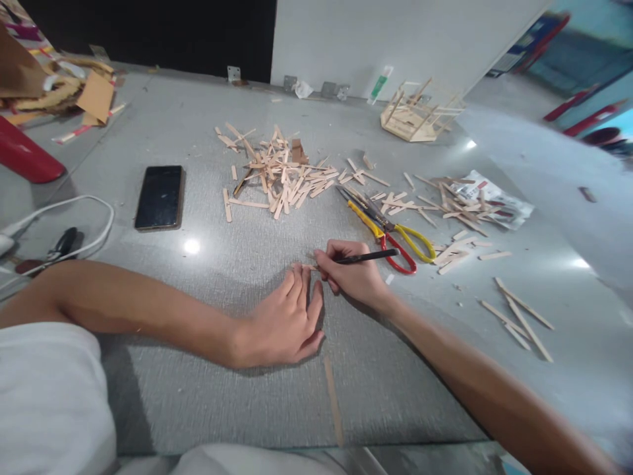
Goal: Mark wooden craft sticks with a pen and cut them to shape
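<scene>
My left hand (pixel 287 323) lies palm down on the grey table, fingers stretched out and thumb apart. Its fingertips press on a small wooden stick (pixel 310 267), mostly covered by my fingers. Closed around a black pen (pixel 368 256), my right hand (pixel 349 270) meets the stick's right end. The pen's tip is hard to make out there. Just beyond my right hand lie pliers with red and yellow handles (pixel 408 247), partly overlapping another yellow-handled tool (pixel 364 218).
A heap of cut wooden sticks (pixel 284 175) lies ahead, with more sticks (pixel 524 316) at right. A stick-built frame (pixel 420 119) stands at the back, near a green-labelled tube (pixel 380 86). A phone (pixel 159 198) and white cable (pixel 74 199) are at left.
</scene>
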